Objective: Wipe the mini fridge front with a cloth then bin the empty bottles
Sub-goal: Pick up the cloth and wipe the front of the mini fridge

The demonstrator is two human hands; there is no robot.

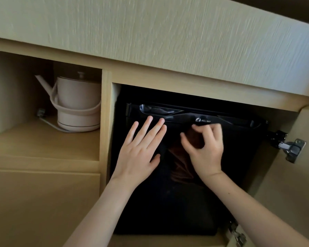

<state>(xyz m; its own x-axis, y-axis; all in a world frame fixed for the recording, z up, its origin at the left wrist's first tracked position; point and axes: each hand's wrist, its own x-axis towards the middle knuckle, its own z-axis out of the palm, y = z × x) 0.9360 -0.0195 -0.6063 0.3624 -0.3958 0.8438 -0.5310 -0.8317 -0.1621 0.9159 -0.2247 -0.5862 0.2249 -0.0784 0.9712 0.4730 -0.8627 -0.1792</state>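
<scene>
Hands: left hand [139, 150] lies flat on the fridge [239, 157] front, upper left, fingers straight and spread, fingertips just under the handle recess [159, 109]; it holds nothing. Right hand [205, 145] has its fingers curled, pinching a dark brown cloth [178, 161] against the front just below the logo [203, 120]. Cloth hangs down between the 2 hands, touching the black front. Fridge stands in the right compartment of a pale wood cabinet [105, 122]. Hinge [291, 148] sits near the fridge's upper right corner; lower hinge [237, 234] sits near the bottom edge. Left compartment: pale kettle [77, 102] upright on the shelf [43, 139], cord [48, 122] trailing left.
</scene>
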